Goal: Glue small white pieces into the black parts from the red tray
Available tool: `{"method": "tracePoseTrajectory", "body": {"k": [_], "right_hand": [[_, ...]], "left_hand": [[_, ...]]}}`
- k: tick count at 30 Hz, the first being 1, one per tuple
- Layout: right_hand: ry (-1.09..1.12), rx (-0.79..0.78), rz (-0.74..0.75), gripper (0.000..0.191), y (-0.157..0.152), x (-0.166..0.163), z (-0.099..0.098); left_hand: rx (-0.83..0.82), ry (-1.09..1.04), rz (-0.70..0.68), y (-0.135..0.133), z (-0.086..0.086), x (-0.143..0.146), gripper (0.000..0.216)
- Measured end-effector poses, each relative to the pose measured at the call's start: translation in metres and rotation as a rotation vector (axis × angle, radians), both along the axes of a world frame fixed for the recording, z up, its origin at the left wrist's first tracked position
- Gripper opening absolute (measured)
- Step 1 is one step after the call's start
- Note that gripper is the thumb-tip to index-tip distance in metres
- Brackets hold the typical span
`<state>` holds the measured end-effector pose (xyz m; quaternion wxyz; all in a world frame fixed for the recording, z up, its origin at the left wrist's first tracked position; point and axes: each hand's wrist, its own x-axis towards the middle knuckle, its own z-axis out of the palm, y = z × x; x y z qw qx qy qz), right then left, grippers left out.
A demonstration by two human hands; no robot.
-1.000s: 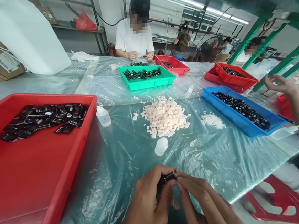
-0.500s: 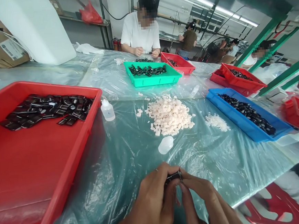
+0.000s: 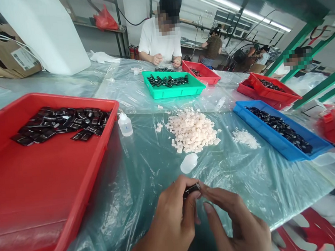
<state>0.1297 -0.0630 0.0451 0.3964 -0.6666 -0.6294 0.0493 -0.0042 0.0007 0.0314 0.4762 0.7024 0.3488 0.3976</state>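
Glossy black oblong piece (image 3: 191,190), one: I am holding it above clear-plastic-covered green table (image 3: 151,212), inward of table's near right edge. Left hand (image 3: 171,218) is pinching it between thumb and index; right hand (image 3: 238,216) is touching its end with index, thumb standing apart. Good practice, I am judging: keeping left pinch steady, pressing evenly with right fingertip. Large red plastic tray (image 3: 44,181), one; dark flat pieces (image 3: 62,120) inside, overlapping past counting. Translucent white squeeze bottle (image 3: 125,126), one, standing beside tray's far right corner. Small cream chips (image 3: 194,130), one heap, uncountable.
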Motion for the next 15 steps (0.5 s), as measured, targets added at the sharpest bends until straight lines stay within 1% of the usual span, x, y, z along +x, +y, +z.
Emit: {"method": "tracePoseTrajectory", "body": {"k": [2,3,5,7,10,12,15], "right_hand": [[0.134,-0.034,0.103,0.028,0.003,0.015,-0.001],[0.139,-0.025,0.146,0.03,0.004,0.021,-0.002],[0.078,0.032,0.197,0.033,0.005,0.026,-0.004],[0.02,0.087,0.203,0.035,0.003,0.024,-0.007],[-0.077,0.108,0.145,0.038,-0.003,0.014,-0.012],[-0.192,0.113,0.116,0.038,-0.005,0.008,-0.016],[-0.316,0.141,0.15,0.039,-0.004,0.006,-0.017]], "left_hand": [[-0.027,-0.006,-0.022,0.001,0.004,0.001,0.01],[-0.035,-0.009,-0.033,0.0,0.004,0.002,0.01],[-0.044,-0.012,-0.052,-0.002,0.004,0.003,0.009],[-0.058,-0.014,-0.057,-0.005,0.003,0.004,0.009],[-0.083,0.005,-0.053,-0.006,-0.001,0.004,0.011],[-0.056,0.039,-0.024,-0.005,-0.004,0.004,0.012],[0.009,0.082,0.024,-0.004,-0.01,0.003,0.014]]}}
